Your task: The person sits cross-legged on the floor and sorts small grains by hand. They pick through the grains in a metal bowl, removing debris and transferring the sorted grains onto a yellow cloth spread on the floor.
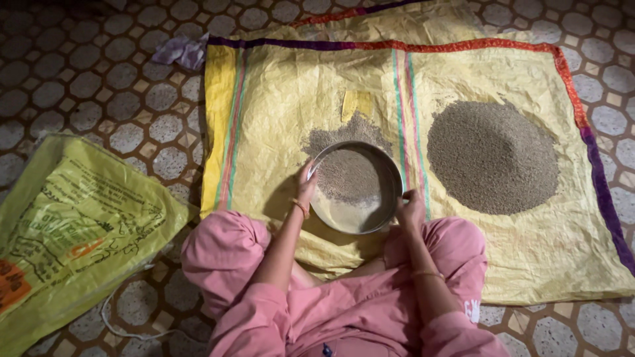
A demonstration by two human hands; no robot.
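Note:
I sit on the floor in pink clothes and hold a round metal sieve (387,173) in front of my knees, tilted, with small grey-brown grain gathered in its far half. My left hand (305,185) grips the sieve's left rim. My right hand (410,206) grips its right rim. Beneath and just beyond the sieve lies a small heap of grain (357,131). A much larger round grain pile (491,156) lies to the right. Both piles rest on a yellow woven sack mat (278,112) with striped edges.
A green printed sack (73,225) lies on the patterned tile floor (79,86) at the left, with a white cord (126,327) beside it. A crumpled purple cloth (182,49) lies near the mat's far left corner.

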